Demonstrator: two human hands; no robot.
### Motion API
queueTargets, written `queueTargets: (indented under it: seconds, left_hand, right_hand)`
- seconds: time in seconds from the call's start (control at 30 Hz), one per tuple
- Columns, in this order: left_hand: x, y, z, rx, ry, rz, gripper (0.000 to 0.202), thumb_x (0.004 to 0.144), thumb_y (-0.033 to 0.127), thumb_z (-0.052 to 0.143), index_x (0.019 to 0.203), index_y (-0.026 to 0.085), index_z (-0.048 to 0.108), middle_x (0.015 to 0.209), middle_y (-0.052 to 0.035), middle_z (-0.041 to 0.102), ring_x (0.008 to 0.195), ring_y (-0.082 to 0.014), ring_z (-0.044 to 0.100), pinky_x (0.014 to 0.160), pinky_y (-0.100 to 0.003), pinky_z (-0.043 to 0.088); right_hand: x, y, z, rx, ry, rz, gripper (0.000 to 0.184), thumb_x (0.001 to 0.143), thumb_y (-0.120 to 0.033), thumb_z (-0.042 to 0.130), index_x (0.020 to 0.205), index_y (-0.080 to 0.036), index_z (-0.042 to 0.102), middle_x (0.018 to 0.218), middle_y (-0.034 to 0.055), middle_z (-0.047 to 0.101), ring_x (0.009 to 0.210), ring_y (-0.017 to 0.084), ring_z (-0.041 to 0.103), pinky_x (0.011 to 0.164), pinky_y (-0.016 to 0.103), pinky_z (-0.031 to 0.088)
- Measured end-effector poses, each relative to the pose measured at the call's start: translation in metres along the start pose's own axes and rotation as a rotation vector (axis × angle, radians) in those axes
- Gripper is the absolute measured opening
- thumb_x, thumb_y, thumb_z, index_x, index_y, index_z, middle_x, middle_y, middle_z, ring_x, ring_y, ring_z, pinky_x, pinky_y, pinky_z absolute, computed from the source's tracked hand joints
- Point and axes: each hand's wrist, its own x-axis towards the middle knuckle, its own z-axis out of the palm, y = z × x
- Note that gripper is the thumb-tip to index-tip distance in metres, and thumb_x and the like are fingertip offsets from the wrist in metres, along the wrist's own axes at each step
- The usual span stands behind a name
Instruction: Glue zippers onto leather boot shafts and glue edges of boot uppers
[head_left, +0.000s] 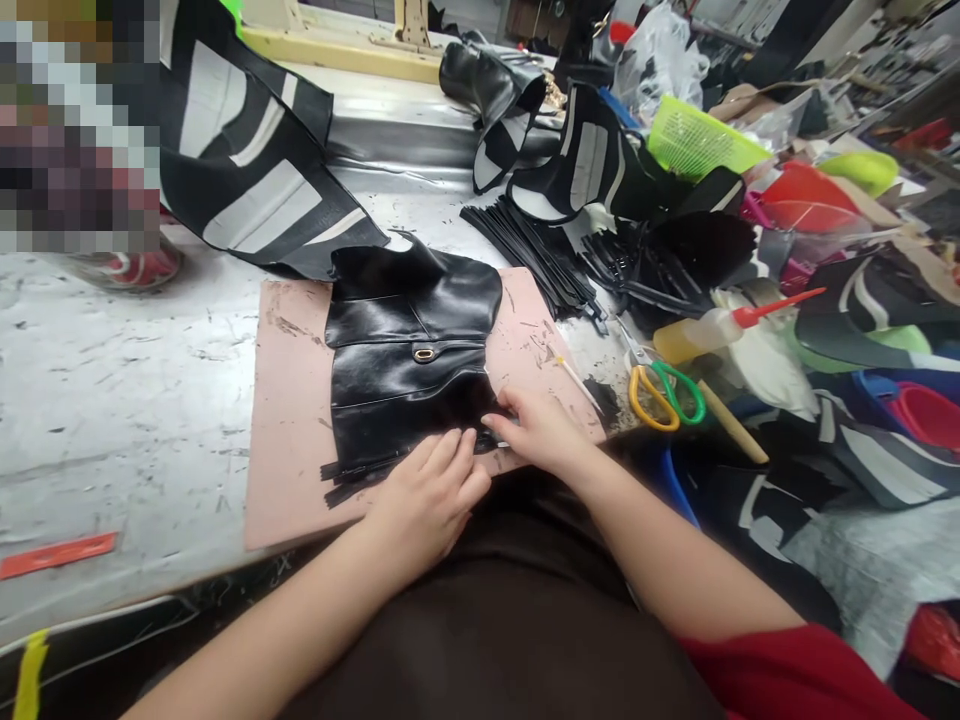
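A black leather boot upper with a small gold oval fitting lies flat on a pink work board. A black zipper strip runs along its near edge. My left hand lies on that near edge, fingers together and pressing down flat. My right hand is at the piece's near right corner, fingers pinched on the edge of the leather and zipper.
Scissors with yellow and green handles lie right of the board beside a glue bottle with a red nozzle. A stack of black zippers and more boot uppers sit behind. Coloured baskets crowd the right side.
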Motion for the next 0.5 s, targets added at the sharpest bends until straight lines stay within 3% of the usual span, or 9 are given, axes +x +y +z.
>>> queueTargets:
  seconds: [0.17,0.3,0.5]
  left_hand:
    - [0.008,-0.002,0.002,-0.043,0.004,0.057,0.035,0.073,0.032,0.057,0.104,0.015,0.055,0.127,-0.0128,0.05,0.108,-0.0279,0.049,0.087,-0.037,0.041]
    - [0.012,-0.002,0.001,-0.038,-0.013,0.041,0.031,0.076,0.029,0.053,0.104,0.015,0.056,0.127,-0.0118,0.051,0.097,-0.0262,0.052,0.08,-0.037,0.042]
    - [0.012,-0.004,0.004,-0.075,-0.001,0.013,0.035,0.076,0.035,0.055,0.106,0.016,0.058,0.126,-0.0091,0.051,0.095,-0.0264,0.049,0.079,-0.039,0.04]
  right_hand:
    - [-0.001,-0.001,-0.002,0.046,0.025,0.039,0.012,0.074,-0.028,0.056,0.079,-0.021,0.048,0.068,-0.002,0.055,0.066,0.015,0.053,0.062,0.026,0.039]
    - [-0.007,0.008,-0.005,0.301,0.009,0.084,0.027,0.069,-0.026,0.058,0.092,-0.023,0.043,0.06,-0.0084,0.048,0.054,0.011,0.051,0.054,0.023,0.04]
    - [-0.012,0.021,-0.004,0.329,0.064,0.069,0.016,0.068,-0.024,0.059,0.077,-0.021,0.046,0.061,-0.0063,0.05,0.057,0.011,0.052,0.056,0.023,0.043]
